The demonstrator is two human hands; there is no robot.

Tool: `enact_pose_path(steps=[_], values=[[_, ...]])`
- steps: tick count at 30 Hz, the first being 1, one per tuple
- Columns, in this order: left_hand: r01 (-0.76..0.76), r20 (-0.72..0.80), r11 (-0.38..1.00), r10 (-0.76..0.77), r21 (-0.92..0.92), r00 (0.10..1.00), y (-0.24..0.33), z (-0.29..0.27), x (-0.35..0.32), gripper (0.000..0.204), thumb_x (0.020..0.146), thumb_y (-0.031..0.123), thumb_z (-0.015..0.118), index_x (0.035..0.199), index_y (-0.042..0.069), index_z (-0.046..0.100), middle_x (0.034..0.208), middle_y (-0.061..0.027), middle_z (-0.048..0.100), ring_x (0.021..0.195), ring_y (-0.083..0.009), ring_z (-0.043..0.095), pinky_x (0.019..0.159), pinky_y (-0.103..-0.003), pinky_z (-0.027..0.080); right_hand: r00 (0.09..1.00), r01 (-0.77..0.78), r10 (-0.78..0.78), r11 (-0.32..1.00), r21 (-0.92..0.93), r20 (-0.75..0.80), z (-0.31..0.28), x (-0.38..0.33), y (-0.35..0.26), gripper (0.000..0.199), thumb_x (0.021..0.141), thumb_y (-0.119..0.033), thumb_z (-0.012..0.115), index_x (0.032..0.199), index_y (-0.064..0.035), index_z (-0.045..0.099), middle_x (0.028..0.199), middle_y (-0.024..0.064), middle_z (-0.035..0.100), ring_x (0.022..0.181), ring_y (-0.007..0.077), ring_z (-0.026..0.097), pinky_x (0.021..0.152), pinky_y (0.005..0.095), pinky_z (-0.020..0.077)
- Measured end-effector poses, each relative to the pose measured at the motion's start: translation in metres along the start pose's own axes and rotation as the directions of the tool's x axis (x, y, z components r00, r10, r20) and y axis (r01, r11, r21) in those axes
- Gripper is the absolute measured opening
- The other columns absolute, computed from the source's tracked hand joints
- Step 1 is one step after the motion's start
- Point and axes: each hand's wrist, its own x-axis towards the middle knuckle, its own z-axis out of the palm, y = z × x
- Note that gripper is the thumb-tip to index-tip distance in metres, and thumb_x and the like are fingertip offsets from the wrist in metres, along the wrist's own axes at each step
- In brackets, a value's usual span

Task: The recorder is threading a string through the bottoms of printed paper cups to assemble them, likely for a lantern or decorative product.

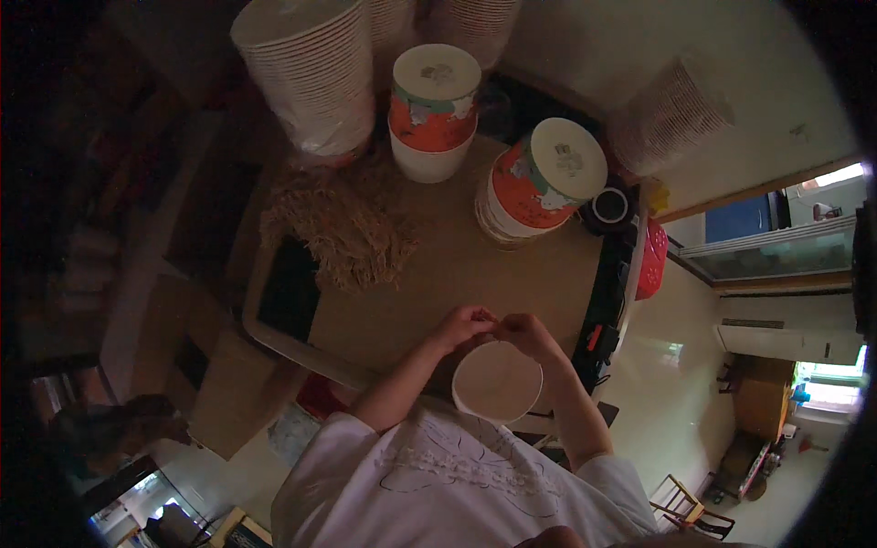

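The left grip (464,325) and right grip (530,334) meet beside the far rim of the white tub (498,384); what they clamp, one cannot tell. Handling looks unfinished; straw (352,233) lies beyond them, leftward.

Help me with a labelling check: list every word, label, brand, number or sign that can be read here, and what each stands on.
No text can be read.
Left orange-printed paper bucket: dark marks on its round top, too blurred to read.
Right orange-printed paper bucket: similar marks on top, too blurred.
Open white paper bucket: no lettering visible.
White shirt: dark line pattern, no readable words.
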Motion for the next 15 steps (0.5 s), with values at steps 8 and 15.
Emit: enact_pose_path(steps=[8,15], values=[[0.026,0.095,0.998,-0.021,-0.050,0.995,0.000,-0.012,0.002,0.015,0.074,0.012,0.057,0.088,0.009,0.056,0.079,0.0007,0.056,0.067,-0.0084,0.052,0.057,-0.022,0.043,0.996,0.082,-0.083,0.994,0.067,0.013,0.001,0.007,0.018,0.007,0.071,-0.007,0.057,0.075,-0.0012,0.059,0.068,0.0012,0.056,0.066,0.0066,0.050,0.060,0.0216,0.0409],[0.058,0.023,0.979,-0.054,-0.194,0.998,0.001,-0.018,-0.002,0.020,0.073,0.015,0.060,0.092,0.010,0.057,0.079,0.0029,0.054,0.070,-0.0082,0.051,0.059,-0.022,0.042,0.994,0.107,-0.109,0.990,0.091,0.012,0.000,0.009,0.023,0.008,0.074,-0.009,0.057,0.075,-0.0014,0.059,0.068,-0.0002,0.056,0.067,0.0059,0.049,0.060,0.0215,0.0411]])
